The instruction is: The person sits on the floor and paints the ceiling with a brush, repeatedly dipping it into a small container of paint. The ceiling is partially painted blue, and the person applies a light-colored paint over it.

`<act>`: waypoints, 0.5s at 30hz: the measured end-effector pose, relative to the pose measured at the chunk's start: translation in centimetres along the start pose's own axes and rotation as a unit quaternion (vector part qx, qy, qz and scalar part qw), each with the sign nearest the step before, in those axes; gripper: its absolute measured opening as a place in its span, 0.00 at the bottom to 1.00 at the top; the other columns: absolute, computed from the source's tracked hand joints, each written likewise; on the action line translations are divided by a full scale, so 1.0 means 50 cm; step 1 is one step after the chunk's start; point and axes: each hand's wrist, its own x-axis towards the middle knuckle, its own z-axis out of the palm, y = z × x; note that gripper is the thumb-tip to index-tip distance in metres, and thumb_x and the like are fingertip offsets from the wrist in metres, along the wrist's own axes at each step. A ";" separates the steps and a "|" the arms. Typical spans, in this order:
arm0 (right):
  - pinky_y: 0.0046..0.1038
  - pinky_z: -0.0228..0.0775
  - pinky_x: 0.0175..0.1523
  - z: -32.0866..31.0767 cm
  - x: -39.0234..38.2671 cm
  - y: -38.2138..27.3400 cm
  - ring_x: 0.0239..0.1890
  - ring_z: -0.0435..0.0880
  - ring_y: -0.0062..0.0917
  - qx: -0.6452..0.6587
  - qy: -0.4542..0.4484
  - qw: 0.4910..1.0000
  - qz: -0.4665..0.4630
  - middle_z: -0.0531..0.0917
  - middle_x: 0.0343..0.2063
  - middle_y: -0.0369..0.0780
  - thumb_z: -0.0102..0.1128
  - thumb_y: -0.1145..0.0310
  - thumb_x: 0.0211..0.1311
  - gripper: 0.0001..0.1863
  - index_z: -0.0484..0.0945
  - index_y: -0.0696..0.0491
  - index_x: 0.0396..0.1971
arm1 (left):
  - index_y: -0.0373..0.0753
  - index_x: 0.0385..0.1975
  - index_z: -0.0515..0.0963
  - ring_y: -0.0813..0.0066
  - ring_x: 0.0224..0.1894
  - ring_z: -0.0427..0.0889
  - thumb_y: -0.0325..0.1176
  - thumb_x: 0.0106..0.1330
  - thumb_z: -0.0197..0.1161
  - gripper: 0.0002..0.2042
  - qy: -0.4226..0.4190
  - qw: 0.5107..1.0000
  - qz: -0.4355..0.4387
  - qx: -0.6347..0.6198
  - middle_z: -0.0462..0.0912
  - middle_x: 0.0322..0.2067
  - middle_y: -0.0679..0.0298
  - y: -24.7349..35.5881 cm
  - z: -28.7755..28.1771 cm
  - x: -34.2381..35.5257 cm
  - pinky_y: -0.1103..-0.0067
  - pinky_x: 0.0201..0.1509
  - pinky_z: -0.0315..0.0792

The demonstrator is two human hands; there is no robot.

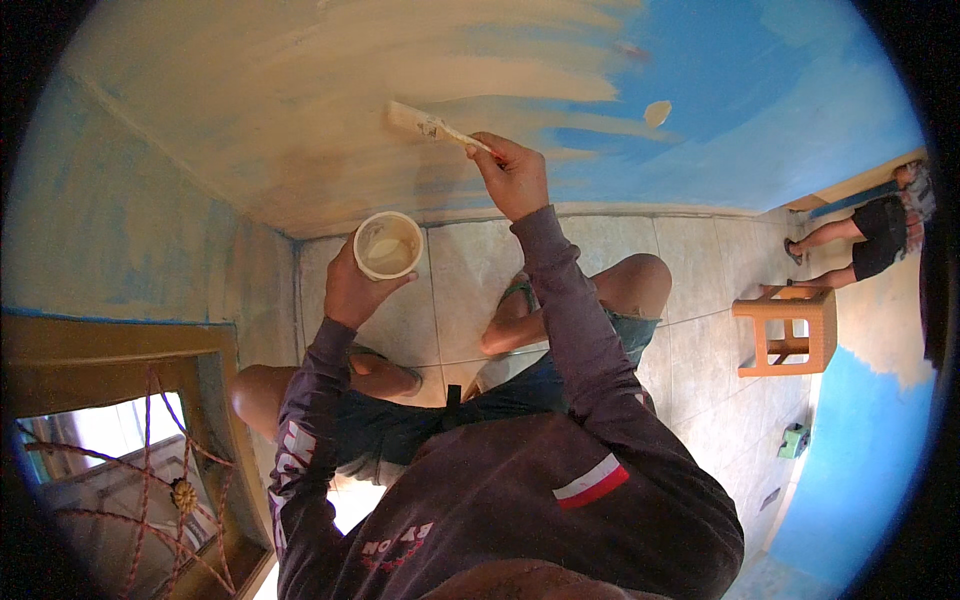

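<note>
My right hand (512,175) grips the handle of a flat paintbrush (412,117), whose cream-coated bristles are raised against or very near the wall (330,130); contact cannot be made out. That wall shows streaky cream paint over blue, with a small pale patch (657,113) to the right. In my left hand (350,285) is a round white cup (388,247) with cream paint inside, held upright below the brush.
Tiled floor (690,260) lies around my bent legs. A brown plastic stool (784,298) stands at the right near another person (872,240). At lower left is a wooden-framed opening (130,345) crossed by cords. A small green object (794,440) lies farther right.
</note>
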 end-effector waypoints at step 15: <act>0.27 0.76 0.42 -0.403 -0.011 0.221 0.36 0.86 0.22 -0.192 0.119 0.971 0.073 0.89 0.33 0.42 0.62 0.65 0.65 0.14 0.85 0.55 0.45 | 0.37 0.54 0.74 0.61 0.50 0.84 0.43 0.43 0.84 0.37 0.013 1.000 -0.012 -0.019 0.84 0.48 0.54 -0.010 0.003 -0.007 0.69 0.52 0.79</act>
